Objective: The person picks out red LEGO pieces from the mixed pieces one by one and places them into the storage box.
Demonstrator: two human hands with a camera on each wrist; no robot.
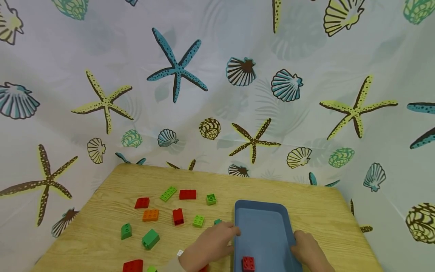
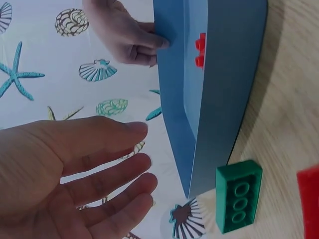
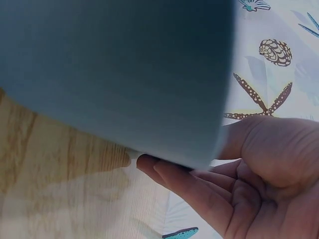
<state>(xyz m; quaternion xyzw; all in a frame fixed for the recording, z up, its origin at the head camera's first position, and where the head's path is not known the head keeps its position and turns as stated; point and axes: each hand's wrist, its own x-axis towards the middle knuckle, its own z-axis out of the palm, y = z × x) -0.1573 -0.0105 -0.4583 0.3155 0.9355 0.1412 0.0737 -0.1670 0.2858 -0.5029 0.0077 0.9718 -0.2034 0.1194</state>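
Note:
A blue rectangular tray point(image 1: 261, 226) sits at the right of the table with a red brick point(image 1: 248, 263) inside near its front. My right hand point(image 1: 309, 249) grips the tray's right side; in the right wrist view its fingers point(image 3: 194, 191) reach beneath the edge while the thumb goes behind the wall. Beside the left rim is my left hand point(image 1: 215, 243). The left wrist view shows that hand point(image 2: 94, 174) with loosely bent fingers apart from the tray, holding nothing. A dark green brick point(image 2: 238, 195) lies on its side close to the tray, partly hidden in the head view.
Loose bricks are scattered over the wooden table point(image 1: 102, 226) left of the tray, among them an orange brick point(image 1: 150, 215), a red brick point(image 1: 178, 217), a light green brick point(image 1: 198, 221) and a green brick point(image 1: 150, 239). A shell-patterned curtain point(image 1: 217, 98) surrounds the table.

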